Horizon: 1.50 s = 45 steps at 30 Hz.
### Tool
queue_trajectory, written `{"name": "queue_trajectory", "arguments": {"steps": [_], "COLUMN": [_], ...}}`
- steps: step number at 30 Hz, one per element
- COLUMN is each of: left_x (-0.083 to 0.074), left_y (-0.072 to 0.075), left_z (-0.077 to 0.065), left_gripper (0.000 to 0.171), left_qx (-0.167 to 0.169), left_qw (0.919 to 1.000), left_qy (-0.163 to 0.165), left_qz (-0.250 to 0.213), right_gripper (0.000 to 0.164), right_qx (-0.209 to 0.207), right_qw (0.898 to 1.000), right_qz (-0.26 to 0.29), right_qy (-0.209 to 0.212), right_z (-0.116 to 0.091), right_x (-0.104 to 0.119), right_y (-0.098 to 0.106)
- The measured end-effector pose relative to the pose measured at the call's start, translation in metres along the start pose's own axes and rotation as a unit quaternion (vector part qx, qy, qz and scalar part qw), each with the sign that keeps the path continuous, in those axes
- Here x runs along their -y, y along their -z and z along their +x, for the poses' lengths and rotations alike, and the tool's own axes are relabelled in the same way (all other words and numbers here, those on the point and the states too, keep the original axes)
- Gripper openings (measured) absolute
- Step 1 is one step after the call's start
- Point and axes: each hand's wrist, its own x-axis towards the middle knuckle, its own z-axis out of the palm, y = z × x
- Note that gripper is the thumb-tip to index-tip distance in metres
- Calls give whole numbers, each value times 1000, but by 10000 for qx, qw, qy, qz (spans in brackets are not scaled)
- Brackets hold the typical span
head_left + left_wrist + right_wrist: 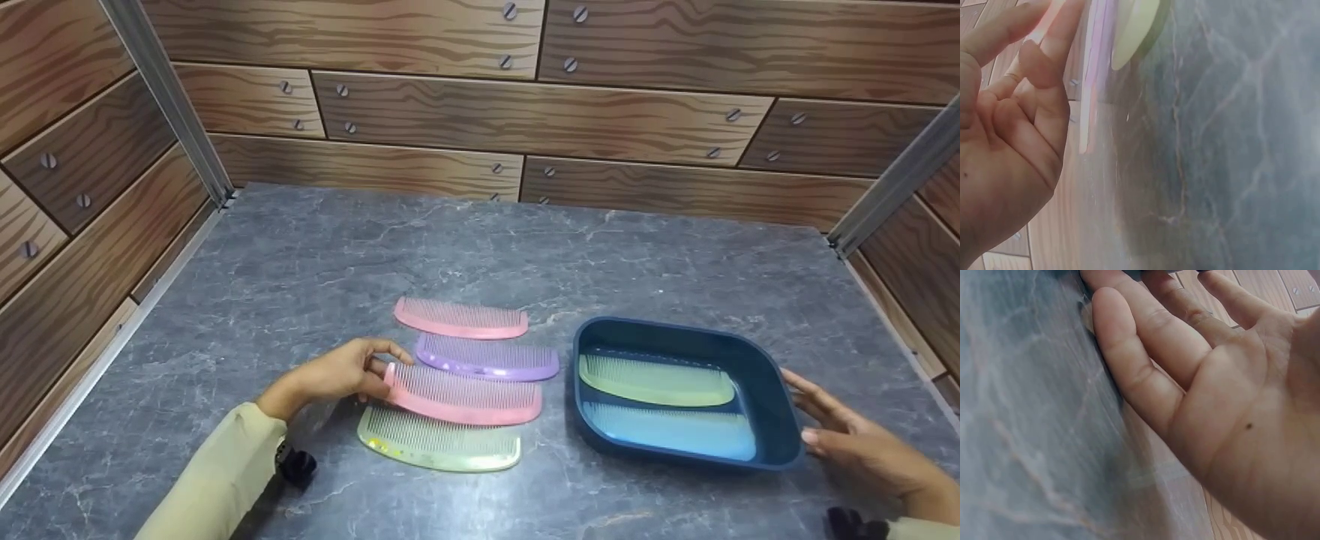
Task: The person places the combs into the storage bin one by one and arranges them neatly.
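My left hand (349, 371) pinches the left end of a pink comb (465, 395) between thumb and fingers; the left wrist view also shows this grip. Just below that comb lies a green comb (442, 442) with small yellow marks. Behind it are a purple comb (491, 360) and, farther back, another pink comb (461, 320). To the right stands a dark blue tub (682, 330) holding a light green comb (656, 381) and a light blue comb (671, 429). Against the tub's right wall, my right hand (862, 442) rests its fingertips with the fingers fairly straight.
The grey marbled tabletop (300, 262) runs back to a wood-patterned wall (420, 112). Metal posts (169, 97) stand at the back corners, and a white edge strip (97, 375) follows the left side.
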Motion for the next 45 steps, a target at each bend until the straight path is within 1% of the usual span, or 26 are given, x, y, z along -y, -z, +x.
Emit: {"name": "queue_trajectory", "arguments": {"steps": [1, 3, 5, 7, 8, 14, 15, 21, 26, 28, 33, 36, 38, 41, 45], "left_x": [0, -1, -2, -3, -3, -7, -7, -9, -11, -13, -17, -21, -24, -28, -35], "left_y": [0, 0, 1, 1, 1, 2, 2, 2, 4, 5, 9, 10, 9, 8, 5], "left_z": [0, -1, -2, -3, -4, -6, -6, -10, -14, -16, -19, -19, -19, -18, -15], "left_gripper": [48, 50, 51, 53, 54, 56, 56, 55, 54, 53, 49, 47, 47, 46, 46], "left_qx": [-39, -131, -194, -248, -260, -295, -308, -364, -461, -484, -521, -543, -550, -597, -675], "left_qw": [10000, 9999, 9997, 9993, 9991, 9957, 9949, 9920, 9893, 9874, 9837, 9829, 9821, 9797, 9760], "left_qy": [30, 75, 85, 61, -2, -252, -255, -364, -430, -515, -795, -850, -870, -913, -982], "left_qz": [-21, -46, -146, -278, -338, -841, -930, -1151, -1318, -1414, -1525, -1543, -1580, -1680, -1825], "right_gripper": [71, 71, 71, 71, 71, 71, 71, 70, 69, 69, 69, 69, 69, 70, 70], "right_qx": [-27, -54, -78, -43, -31, 235, 271, 323, 421, 336, 237, 287, 311, 308, 222], "right_qw": [9999, 9998, 9999, 9998, 9994, 9964, 9959, 9957, 9961, 9980, 9989, 9981, 9984, 9983, 9989], "right_qz": [-136, -182, -73, 216, 354, 813, 857, 865, 750, 484, 382, 551, 454, 489, 393], "right_qy": [26, 57, 43, 30, 17, 56, 57, 32, 169, 227, 99, 37, 113, 102, 135], "right_z": [0, 0, 0, 0, 0, 0, 0, 1, 0, 0, 1, 1, 0, 0, -1], "right_x": [0, 0, 0, 0, 1, -1, -1, -3, -3, -2, -1, -2, -2, -2, -3], "right_y": [0, 1, 0, 0, -1, 0, 0, 0, 2, 2, 0, 0, 0, 0, 0]}}
